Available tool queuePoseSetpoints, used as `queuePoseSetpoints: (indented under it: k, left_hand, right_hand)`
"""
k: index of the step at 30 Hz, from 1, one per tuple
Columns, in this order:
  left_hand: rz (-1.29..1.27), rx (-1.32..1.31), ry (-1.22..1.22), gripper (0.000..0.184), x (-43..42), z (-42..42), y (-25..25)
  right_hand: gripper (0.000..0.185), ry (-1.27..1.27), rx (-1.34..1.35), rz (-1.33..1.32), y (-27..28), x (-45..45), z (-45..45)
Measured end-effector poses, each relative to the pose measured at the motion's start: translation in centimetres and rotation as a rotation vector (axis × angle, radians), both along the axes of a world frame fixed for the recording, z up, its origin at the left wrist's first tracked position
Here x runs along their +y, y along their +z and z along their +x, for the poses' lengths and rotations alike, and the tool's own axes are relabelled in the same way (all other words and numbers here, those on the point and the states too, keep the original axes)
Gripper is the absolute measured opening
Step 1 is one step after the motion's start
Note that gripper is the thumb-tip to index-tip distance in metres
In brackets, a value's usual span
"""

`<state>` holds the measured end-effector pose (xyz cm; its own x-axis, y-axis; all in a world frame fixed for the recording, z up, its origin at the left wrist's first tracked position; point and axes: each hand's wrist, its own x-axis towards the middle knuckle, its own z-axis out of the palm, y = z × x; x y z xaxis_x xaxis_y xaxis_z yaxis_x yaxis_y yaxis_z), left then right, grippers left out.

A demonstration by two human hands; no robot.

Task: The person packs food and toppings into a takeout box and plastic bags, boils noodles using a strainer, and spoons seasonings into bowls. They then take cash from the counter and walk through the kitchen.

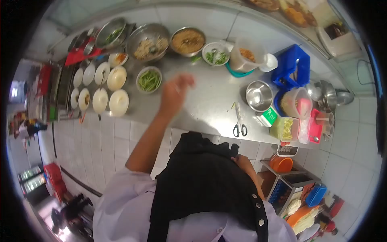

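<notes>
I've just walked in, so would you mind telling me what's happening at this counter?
A person in a black apron stands at a steel counter. Their left hand, blurred, is over the counter beside the green strips in a bowl; whether it holds anything is unclear. The right hand is at the apron's edge. Scissors lie on the counter near a metal bowl, and white bowls stand in rows at the picture's left.
</notes>
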<state>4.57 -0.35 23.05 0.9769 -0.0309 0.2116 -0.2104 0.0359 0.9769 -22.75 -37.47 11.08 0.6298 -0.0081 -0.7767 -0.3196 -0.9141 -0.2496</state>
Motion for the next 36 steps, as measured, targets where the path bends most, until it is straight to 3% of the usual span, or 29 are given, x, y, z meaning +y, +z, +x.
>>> queuePoseSetpoints:
  k: [2,3,4,6,7,8,11,12,15,16,18,19,21,22,24,26,28,31,36]
  left_hand:
    - [0.436,0.457,-0.329,0.024,1.1,-10.8,-0.8]
    - [0.692,0.534,-0.417,0.041,1.8,-15.5,-3.0]
    - [0.909,0.656,-0.457,0.059,2.7,-20.4,-4.9]
    - [1.285,1.120,-0.480,0.074,3.2,-28.8,-6.6]
    - [1.206,1.178,-0.469,0.072,3.6,-35.0,-9.8]
    - [1.132,1.229,-0.458,0.070,4.2,-40.6,-13.6]
    - [0.871,1.133,-0.401,0.068,5.0,-52.7,-18.4]
    - [0.815,1.144,-0.489,0.058,5.2,-54.9,-18.3]
    - [0.342,0.873,-0.544,0.038,5.4,-61.9,-16.5]
    - [0.314,1.118,-0.586,0.028,5.0,-62.3,-13.5]
    - [0.315,1.112,-0.640,0.028,4.0,-65.9,-14.2]
    - [0.314,1.105,-0.670,0.027,3.8,-68.2,-14.6]
    - [0.342,0.844,-0.736,0.026,3.0,-75.0,-21.6]
    - [0.243,0.969,-0.677,0.030,3.1,-74.5,-19.1]
    - [0.371,0.935,-0.755,0.030,1.8,-81.7,-25.8]
    - [0.207,0.621,-0.552,0.019,0.2,-91.4,-35.9]
    - [0.265,0.674,-0.628,0.042,2.6,-99.2,-44.6]
    - [0.201,1.141,-0.492,0.043,6.9,-96.5,-38.5]
    - [0.122,1.376,-0.656,0.044,9.6,-92.5,-30.0]
  right_hand:
    - [0.066,0.068,0.137,-0.102,-0.7,0.2,-0.5]
    - [0.067,0.114,0.197,-0.145,-0.4,1.1,-0.7]
    - [0.069,0.162,0.255,-0.191,-0.4,1.4,-0.9]
    - [0.067,0.392,0.407,-0.057,-4.5,0.9,-2.7]
    - [0.066,0.497,0.498,0.012,-7.2,0.7,-4.7]
    - [0.062,0.655,0.339,0.203,-9.8,-0.9,-6.7]
    - [0.056,0.775,0.446,0.346,-11.6,-2.7,-8.2]
    - [0.044,0.855,0.463,0.340,-11.4,-2.7,-8.4]
    - [0.033,0.788,0.765,0.513,-8.8,-2.8,-8.6]
    - [0.032,0.739,0.857,0.520,-6.5,-1.7,-8.7]
    - [0.033,0.628,1.033,0.528,-2.3,2.1,-9.4]
    - [0.034,0.712,0.969,0.425,-2.5,3.2,-10.3]
    - [0.038,0.873,0.827,0.217,-2.4,4.8,-12.6]
    - [0.040,0.928,0.921,0.246,-4.5,5.1,-14.5]
    - [0.045,0.962,1.041,0.282,-9.5,3.4,-17.0]
    - [0.045,0.946,0.993,0.315,-9.0,4.5,-20.2]
    - [0.043,0.894,0.988,0.323,-10.1,5.4,-23.8]
    - [0.040,0.776,0.958,0.323,-12.6,5.5,-30.5]
    - [0.035,0.733,0.714,0.593,-12.4,3.2,-40.4]
